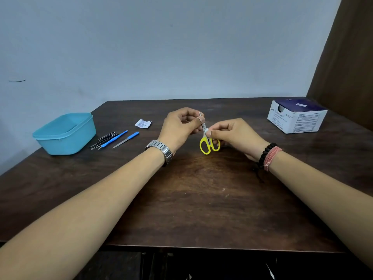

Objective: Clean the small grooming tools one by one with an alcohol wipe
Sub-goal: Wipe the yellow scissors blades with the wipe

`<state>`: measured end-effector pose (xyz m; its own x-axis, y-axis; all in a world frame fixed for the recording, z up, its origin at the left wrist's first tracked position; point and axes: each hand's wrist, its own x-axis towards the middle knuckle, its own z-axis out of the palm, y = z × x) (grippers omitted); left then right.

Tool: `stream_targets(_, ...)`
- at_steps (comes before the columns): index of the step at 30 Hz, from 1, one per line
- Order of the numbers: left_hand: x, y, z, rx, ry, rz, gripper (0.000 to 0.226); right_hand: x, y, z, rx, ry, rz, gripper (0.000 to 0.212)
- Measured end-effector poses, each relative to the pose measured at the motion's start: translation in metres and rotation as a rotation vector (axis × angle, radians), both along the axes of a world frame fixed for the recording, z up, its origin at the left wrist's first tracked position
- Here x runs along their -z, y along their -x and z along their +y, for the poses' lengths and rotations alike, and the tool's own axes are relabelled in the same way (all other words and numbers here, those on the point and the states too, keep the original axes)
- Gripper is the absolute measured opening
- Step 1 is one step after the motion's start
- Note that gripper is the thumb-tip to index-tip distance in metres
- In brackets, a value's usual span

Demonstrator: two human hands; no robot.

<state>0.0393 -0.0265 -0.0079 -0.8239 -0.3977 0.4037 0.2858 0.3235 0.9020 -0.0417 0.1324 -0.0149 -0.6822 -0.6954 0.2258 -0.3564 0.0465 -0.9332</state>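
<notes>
Small scissors with yellow handles (206, 145) hang blades-up over the middle of the table. My left hand (179, 128) pinches the blade tip between thumb and fingers. My right hand (232, 132) pinches a small white alcohol wipe (206, 130) around the blades just above the handles. To the left lie the other tools: a blue-handled nail file (126, 139), a second blue-handled tool (113, 139), dark tweezers (96, 145) and a nail clipper (108, 136).
A turquoise plastic tub (64, 136) stands at the left edge of the dark wooden table (191, 199). A torn white wipe wrapper (143, 123) lies behind the tools. A white and navy box of alcohol swabs (296, 116) stands at the back right.
</notes>
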Motion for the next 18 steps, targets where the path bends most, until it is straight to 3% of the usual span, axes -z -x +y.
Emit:
stream_targets(6,0.0011,-0.0012,0.0007,-0.012,-0.001,0.001,0.004,0.0012,0.0012,0.0003,-0.009,0.003,-0.016,0.007)
stream_targets(13,0.0094,-0.002,0.0027,0.209,0.043,-0.169,0.027,-0.0009,0.0043,0.002,0.052,0.095,-0.101,0.01)
stream_targets(18,0.0063,-0.0027,0.0037,0.214,0.098,-0.14,0.023,-0.0037,0.007,0.0042,0.087,0.051,-0.07,0.006)
